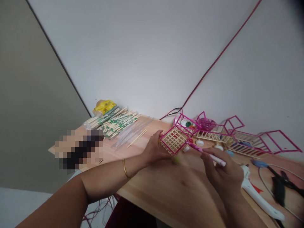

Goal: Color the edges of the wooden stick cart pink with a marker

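Observation:
My left hand [154, 148] grips the near left corner of a small stick cage [174, 140] with a wooden lattice side and pink edges, tilted on the wooden table [166, 186]. My right hand [224, 172] is closed around a pink and white marker [206, 152], its pink tip touching the cage's right edge. A gold bangle sits on my left wrist.
Bundles of wrapped wooden sticks [114, 122] and a yellow packet [104, 106] lie at the far left. More pink-edged stick frames [237, 136] and bottle caps spread at the back right. A white glue gun [258, 196] and black pliers [280, 186] lie right. A red cable [213, 63] crosses the wall.

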### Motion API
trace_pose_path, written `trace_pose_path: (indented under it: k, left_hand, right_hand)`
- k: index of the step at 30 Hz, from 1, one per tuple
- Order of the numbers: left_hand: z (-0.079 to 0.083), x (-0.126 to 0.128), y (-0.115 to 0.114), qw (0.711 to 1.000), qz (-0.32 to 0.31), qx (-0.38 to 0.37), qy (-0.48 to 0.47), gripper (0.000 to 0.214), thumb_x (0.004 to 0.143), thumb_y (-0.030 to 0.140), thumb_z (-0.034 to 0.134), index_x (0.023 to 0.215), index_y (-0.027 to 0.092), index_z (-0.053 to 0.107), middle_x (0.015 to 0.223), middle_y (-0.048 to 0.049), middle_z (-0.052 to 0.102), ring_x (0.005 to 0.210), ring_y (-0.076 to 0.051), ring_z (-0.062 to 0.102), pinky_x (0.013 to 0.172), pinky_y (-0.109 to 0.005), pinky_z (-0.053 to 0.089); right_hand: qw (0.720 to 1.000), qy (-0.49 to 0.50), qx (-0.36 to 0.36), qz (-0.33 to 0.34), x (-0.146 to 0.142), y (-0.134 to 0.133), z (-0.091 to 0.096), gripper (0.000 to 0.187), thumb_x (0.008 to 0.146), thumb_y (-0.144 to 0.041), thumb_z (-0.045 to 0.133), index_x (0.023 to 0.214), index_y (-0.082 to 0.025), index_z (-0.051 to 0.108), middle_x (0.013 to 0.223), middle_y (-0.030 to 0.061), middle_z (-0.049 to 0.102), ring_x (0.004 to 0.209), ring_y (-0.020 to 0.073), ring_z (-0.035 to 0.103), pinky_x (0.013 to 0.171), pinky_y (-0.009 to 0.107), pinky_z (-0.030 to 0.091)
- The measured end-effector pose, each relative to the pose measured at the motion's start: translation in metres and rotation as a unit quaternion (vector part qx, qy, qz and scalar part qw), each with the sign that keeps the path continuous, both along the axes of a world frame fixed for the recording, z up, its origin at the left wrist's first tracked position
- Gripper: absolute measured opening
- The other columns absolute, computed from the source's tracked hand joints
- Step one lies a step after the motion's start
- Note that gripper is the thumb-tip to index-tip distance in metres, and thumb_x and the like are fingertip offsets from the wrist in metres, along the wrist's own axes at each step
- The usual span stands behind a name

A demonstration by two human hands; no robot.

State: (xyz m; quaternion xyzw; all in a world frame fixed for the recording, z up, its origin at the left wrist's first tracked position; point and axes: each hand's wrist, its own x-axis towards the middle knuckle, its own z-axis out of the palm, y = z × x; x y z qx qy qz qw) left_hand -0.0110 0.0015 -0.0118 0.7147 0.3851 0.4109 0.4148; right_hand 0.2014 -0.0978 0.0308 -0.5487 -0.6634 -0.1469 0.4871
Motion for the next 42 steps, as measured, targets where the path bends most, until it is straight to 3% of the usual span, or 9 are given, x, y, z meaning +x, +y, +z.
trace_pose_path:
  k: [6, 8, 12, 15, 19, 25, 30, 36, 42]
  left_hand:
    - [-0.005, 0.000, 0.001, 0.999, 0.013, 0.007, 0.032, 0.116, 0.039, 0.045, 0.096, 0.138, 0.019, 0.042, 0.127, -0.0129, 0.060, 0.115, -0.031, 0.059, 0.097, -0.047, 0.050]
    - [-0.002, 0.000, 0.001, 0.998, 0.020, 0.031, 0.045, 0.105, 0.043, 0.044, 0.095, 0.133, 0.020, 0.048, 0.125, -0.0121, 0.062, 0.114, -0.031, 0.060, 0.095, -0.046, 0.051]
    - [0.014, 0.002, 0.002, 0.992, -0.003, 0.077, 0.101, 0.056, 0.059, 0.047, 0.087, 0.104, 0.021, 0.067, 0.106, -0.0078, 0.073, 0.099, -0.029, 0.067, 0.090, -0.042, 0.052]
    - [0.023, 0.002, 0.001, 0.990, -0.014, 0.066, 0.125, 0.051, 0.058, 0.043, 0.087, 0.101, 0.022, 0.069, 0.101, -0.0059, 0.075, 0.095, -0.028, 0.069, 0.085, -0.039, 0.053]
    - [0.023, 0.000, 0.001, 0.993, -0.038, 0.038, 0.108, 0.047, 0.062, 0.042, 0.086, 0.101, 0.022, 0.070, 0.103, -0.0044, 0.076, 0.094, -0.026, 0.070, 0.084, -0.036, 0.053]
    - [0.010, -0.002, -0.001, 0.998, 0.011, -0.012, 0.064, 0.069, 0.052, 0.033, 0.092, 0.112, 0.020, 0.061, 0.105, -0.0047, 0.073, 0.095, -0.022, 0.066, 0.082, -0.033, 0.051]
    - [0.002, -0.001, -0.003, 0.994, -0.081, -0.041, 0.057, 0.058, 0.056, 0.036, 0.091, 0.099, 0.019, 0.056, 0.086, 0.0023, 0.066, 0.072, -0.012, 0.056, 0.065, -0.024, 0.044]
    - [-0.004, -0.002, -0.003, 0.987, -0.105, -0.065, 0.099, 0.061, 0.051, 0.041, 0.092, 0.093, 0.020, 0.052, 0.078, 0.0071, 0.057, 0.063, -0.008, 0.047, 0.057, -0.022, 0.036]
    - [-0.015, 0.001, 0.000, 0.976, -0.173, -0.130, -0.032, 0.077, 0.045, 0.041, 0.094, 0.097, 0.022, 0.042, 0.082, 0.0068, 0.058, 0.063, -0.007, 0.048, 0.058, -0.022, 0.038]
  right_hand:
    - [0.994, 0.087, 0.008, -0.070, 0.007, 0.002, -0.004, 0.028, 0.090, -0.046, 0.061, 0.087, -0.020, 0.069, 0.070, 0.0023, 0.070, 0.060, 0.0146, 0.064, 0.058, 0.025, 0.048]
    - [0.988, 0.145, 0.011, -0.060, 0.010, 0.004, -0.005, 0.028, 0.090, -0.046, 0.061, 0.087, -0.019, 0.068, 0.065, 0.0004, 0.067, 0.057, 0.0131, 0.061, 0.055, 0.024, 0.047]
    - [0.977, 0.214, 0.010, -0.019, 0.011, 0.007, -0.004, 0.026, 0.091, -0.044, 0.061, 0.084, -0.019, 0.065, 0.065, -0.0006, 0.064, 0.055, 0.0111, 0.058, 0.053, 0.023, 0.046]
    - [0.975, 0.223, 0.005, -0.005, 0.010, 0.008, -0.005, 0.026, 0.090, -0.044, 0.062, 0.083, -0.019, 0.065, 0.065, -0.0007, 0.063, 0.055, 0.0109, 0.059, 0.051, 0.022, 0.046]
    - [0.980, 0.197, -0.004, 0.015, 0.011, 0.009, -0.009, 0.023, 0.090, -0.042, 0.063, 0.088, -0.019, 0.067, 0.069, 0.0001, 0.066, 0.057, 0.0117, 0.061, 0.054, 0.023, 0.048]
    - [0.977, 0.212, -0.003, 0.002, 0.014, 0.008, -0.013, 0.023, 0.089, -0.042, 0.064, 0.091, -0.019, 0.067, 0.070, -0.0003, 0.066, 0.059, 0.0117, 0.061, 0.056, 0.023, 0.049]
    - [0.975, 0.223, 0.000, -0.002, 0.012, 0.008, -0.009, 0.027, 0.089, -0.045, 0.064, 0.088, -0.018, 0.067, 0.069, 0.0006, 0.066, 0.057, 0.0115, 0.061, 0.054, 0.023, 0.048]
    - [0.975, 0.221, 0.008, -0.010, 0.010, 0.006, -0.007, 0.028, 0.089, -0.046, 0.062, 0.087, -0.018, 0.066, 0.070, 0.0014, 0.066, 0.057, 0.0117, 0.061, 0.052, 0.024, 0.049]
    - [0.971, 0.239, 0.014, -0.010, 0.008, 0.006, -0.003, 0.032, 0.091, -0.050, 0.059, 0.082, -0.019, 0.064, 0.066, 0.0005, 0.063, 0.054, 0.0105, 0.056, 0.051, 0.024, 0.046]
